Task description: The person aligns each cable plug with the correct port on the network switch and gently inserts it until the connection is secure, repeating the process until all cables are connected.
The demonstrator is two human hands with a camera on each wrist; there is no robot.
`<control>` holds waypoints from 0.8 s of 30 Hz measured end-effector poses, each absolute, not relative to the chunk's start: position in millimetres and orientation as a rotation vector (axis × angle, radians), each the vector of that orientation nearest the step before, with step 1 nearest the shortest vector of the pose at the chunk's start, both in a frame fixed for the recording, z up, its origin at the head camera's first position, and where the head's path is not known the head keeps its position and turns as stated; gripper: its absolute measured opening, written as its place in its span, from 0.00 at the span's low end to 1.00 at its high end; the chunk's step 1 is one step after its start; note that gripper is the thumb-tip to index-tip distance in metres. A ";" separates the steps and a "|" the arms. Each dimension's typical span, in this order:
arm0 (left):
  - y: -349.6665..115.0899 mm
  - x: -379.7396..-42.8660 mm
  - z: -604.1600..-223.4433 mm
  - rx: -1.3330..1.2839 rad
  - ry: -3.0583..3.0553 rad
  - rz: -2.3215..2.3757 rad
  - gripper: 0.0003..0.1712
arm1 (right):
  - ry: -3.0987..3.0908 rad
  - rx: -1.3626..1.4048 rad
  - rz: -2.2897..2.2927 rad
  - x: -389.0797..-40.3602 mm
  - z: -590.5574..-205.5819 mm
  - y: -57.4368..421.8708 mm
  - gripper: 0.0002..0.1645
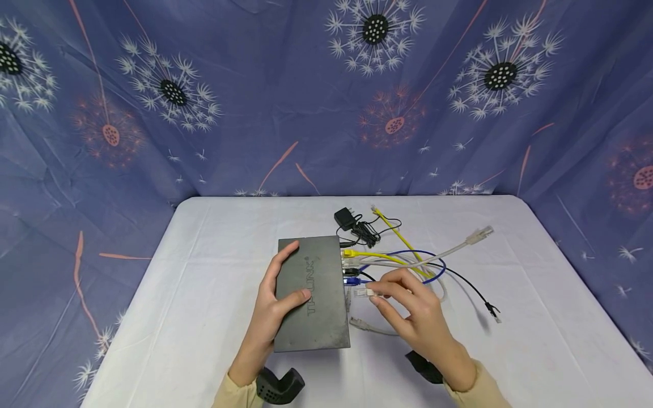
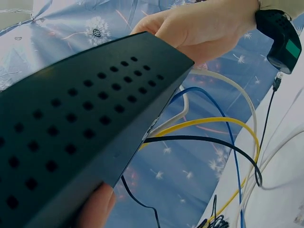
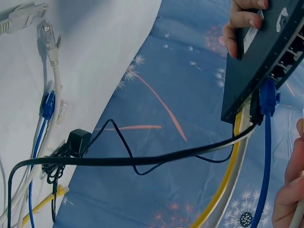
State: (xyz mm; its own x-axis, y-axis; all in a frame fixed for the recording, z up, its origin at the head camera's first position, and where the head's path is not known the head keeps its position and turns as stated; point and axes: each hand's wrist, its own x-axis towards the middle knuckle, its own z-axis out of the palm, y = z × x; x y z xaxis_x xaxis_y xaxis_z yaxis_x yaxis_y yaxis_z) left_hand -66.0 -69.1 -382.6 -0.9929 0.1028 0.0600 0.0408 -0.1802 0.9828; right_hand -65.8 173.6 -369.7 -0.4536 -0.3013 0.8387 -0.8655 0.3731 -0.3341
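My left hand (image 1: 271, 309) grips a dark grey TP-LINK network switch (image 1: 318, 326) by its left side, thumb on the face, port side to the right. A yellow, a grey, a black and a blue network cable plug (image 3: 269, 97) sit in its ports, with a thin power lead (image 1: 348, 245) at the far end. Between thumb and fingers my right hand (image 1: 415, 309) pinches a clear-tipped white network cable plug (image 1: 361, 293), just right of the port side, below the blue plug in the head view. Vent holes show on the switch's side wall (image 2: 90, 104) in the left wrist view.
A black power adapter (image 1: 344, 219) with its bundled cord lies toward the back of the white table (image 1: 214, 272). Loose cable ends spread rightward: a yellow plug (image 1: 376, 210), a grey plug (image 1: 480, 234) and a black plug (image 1: 492, 310). Another grey plug (image 1: 359, 323) lies near the switch.
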 end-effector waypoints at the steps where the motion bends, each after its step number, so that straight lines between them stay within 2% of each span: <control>1: -68.8 -65.9 -382.4 0.178 1.984 2.379 0.44 | -1.953 1.006 1.046 -65.9 -370.8 173.1 0.17; 24: -65.6 -65.0 -381.8 0.176 1.967 2.391 0.44 | -2.022 1.015 0.856 -67.5 -378.8 168.5 0.17</control>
